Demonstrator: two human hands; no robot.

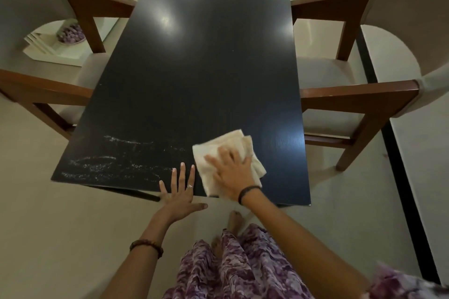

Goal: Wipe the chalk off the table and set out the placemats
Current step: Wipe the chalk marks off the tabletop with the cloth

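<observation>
My right hand (233, 172) presses flat, fingers spread, on one folded cream cloth (226, 160) atop the dark rectangular wooden table (201, 68), my left hand (181, 192) splayed empty at its near edge, white chalk smears (109, 162) beside it, two beige cushioned wooden chairs (359, 75) flanking.

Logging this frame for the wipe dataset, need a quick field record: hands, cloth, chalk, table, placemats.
left hand: open, flat on the table's near edge
right hand: palm pressed on the cloth
cloth: cream, folded, near-right part of the table
chalk marks: smeared white, near-left corner, left of the cloth
table: dark, glossy, otherwise bare
placemats: none in view
chairs: one on each side
</observation>
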